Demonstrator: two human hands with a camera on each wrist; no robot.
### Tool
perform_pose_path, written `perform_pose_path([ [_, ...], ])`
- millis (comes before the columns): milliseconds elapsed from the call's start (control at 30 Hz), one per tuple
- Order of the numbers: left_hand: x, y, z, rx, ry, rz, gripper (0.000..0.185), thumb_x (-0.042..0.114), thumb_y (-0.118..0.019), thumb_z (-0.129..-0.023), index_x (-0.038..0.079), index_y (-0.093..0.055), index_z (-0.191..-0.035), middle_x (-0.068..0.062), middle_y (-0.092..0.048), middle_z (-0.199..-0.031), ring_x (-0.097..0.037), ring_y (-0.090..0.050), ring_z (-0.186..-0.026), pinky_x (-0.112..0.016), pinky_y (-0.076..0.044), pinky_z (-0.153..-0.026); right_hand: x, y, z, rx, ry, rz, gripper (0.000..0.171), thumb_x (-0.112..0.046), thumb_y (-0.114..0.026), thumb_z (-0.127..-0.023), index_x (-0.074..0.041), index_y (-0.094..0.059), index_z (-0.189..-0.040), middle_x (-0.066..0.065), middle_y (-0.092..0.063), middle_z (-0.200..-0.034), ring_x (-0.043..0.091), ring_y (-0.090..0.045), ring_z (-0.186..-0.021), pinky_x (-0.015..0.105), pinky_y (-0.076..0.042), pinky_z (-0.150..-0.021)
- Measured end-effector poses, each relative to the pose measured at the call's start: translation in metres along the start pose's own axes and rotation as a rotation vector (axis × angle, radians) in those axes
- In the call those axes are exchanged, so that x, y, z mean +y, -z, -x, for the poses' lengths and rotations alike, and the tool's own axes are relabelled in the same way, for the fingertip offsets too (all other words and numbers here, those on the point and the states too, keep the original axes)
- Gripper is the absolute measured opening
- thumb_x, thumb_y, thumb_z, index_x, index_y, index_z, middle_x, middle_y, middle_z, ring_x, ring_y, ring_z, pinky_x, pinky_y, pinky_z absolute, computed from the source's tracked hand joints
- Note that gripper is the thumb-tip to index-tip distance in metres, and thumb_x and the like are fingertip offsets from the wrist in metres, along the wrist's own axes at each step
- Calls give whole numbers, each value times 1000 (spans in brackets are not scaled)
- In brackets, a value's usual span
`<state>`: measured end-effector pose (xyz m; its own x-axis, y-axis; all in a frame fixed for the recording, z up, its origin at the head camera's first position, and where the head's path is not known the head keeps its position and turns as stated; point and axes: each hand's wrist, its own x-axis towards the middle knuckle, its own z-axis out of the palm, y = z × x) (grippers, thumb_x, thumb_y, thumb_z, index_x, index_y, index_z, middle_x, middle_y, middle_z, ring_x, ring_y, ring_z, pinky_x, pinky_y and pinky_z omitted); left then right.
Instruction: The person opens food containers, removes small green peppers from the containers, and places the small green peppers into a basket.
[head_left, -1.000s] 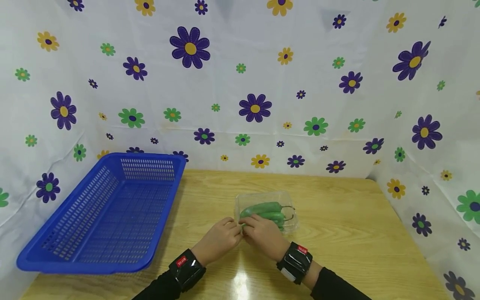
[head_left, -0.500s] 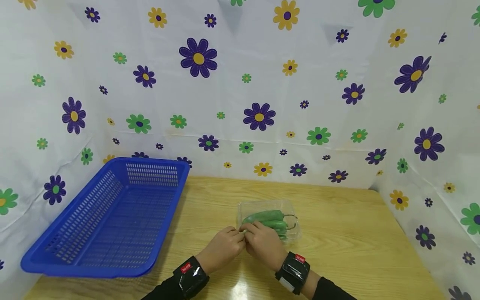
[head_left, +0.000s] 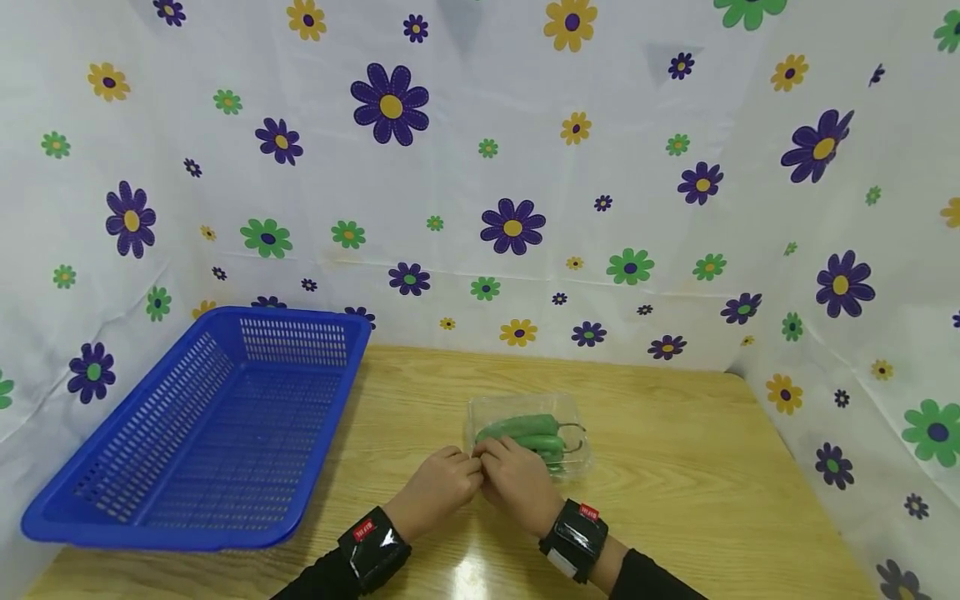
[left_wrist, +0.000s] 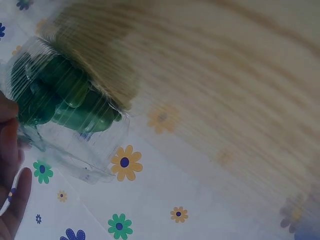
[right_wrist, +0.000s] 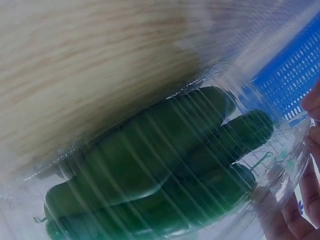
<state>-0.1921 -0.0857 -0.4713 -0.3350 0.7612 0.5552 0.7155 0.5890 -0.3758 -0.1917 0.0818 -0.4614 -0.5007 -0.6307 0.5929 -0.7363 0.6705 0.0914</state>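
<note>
A clear plastic clamshell box (head_left: 491, 407) lies on the table with several long green peppers (head_left: 517, 427) inside, their stems pointing right. At its near left corner, my left hand (head_left: 438, 487) and right hand (head_left: 521, 487) meet and pinch the edge, fingertips nearly together. The right hand's back covers part of the box and the pepper tips. In the right wrist view, fingers (right_wrist: 310, 190) from both sides are at the clear rim, and the ribbed plastic wall covers the peppers. The left wrist view shows fingertips (left_wrist: 9, 135) right at the box's end.
A large blue plastic basket (head_left: 348, 400) with slotted walls stands on the left of the wooden table (head_left: 675, 467). White cloth (head_left: 450, 167) printed with flowers encloses the back and sides. Both wrists wear black bands.
Both hands stay at the same corner of the box, with only small finger movements. The head view has tilted slightly, shifting everything in it a little.
</note>
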Motion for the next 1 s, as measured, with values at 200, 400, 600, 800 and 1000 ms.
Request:
perform_pose_path([
  [200,8,-1,9,-10,17,-3,16,13,-80,-67,17,-64,-64,10,-58,-66,-2,-50,-56,-17,-41,-60,-7,3,4,19,-36,-51,16,-7,-78,-70,-13,-64,-74,-5,-62,-91,8,-58,-78,12,-47,-59],
  [400,14,3,13,-75,4,6,10,16,-79,-68,16,-70,-73,9,-61,-73,-3,-56,-64,-19,-46,-66,-11,-2,17,-20,19,-47,13,-10,-77,-73,-12,-69,-84,-2,-64,-97,11,-61,-89,19,-51,-80],
  [600,2,3,4,-103,24,-35,9,14,-77,-73,15,-71,-80,7,-63,-79,-6,-61,-72,-23,-49,-74,4,9,16,-25,14,-99,19,-4,-76,-74,-11,-68,-90,4,-64,-108,18,-61,-104,28,-50,-91],
  [800,-7,6,1,-102,30,-22,7,10,-74,-75,14,-70,-79,6,-64,-79,-8,-62,-73,-25,-50,-76,28,27,29,-79,-31,-61,37,-4,-81,-69,-13,-65,-101,6,-61,-111,23,-59,-107,36,-49,-94],
  [1000,-11,3,7,-120,65,16,12,7,-76,-74,15,-71,-81,5,-69,-88,-10,-64,-77,-26,-50,-79,55,43,53,-70,-113,-86,41,-7,-87,-60,-12,-59,-90,10,-60,-109,29,-57,-106,46,-46,-92],
])
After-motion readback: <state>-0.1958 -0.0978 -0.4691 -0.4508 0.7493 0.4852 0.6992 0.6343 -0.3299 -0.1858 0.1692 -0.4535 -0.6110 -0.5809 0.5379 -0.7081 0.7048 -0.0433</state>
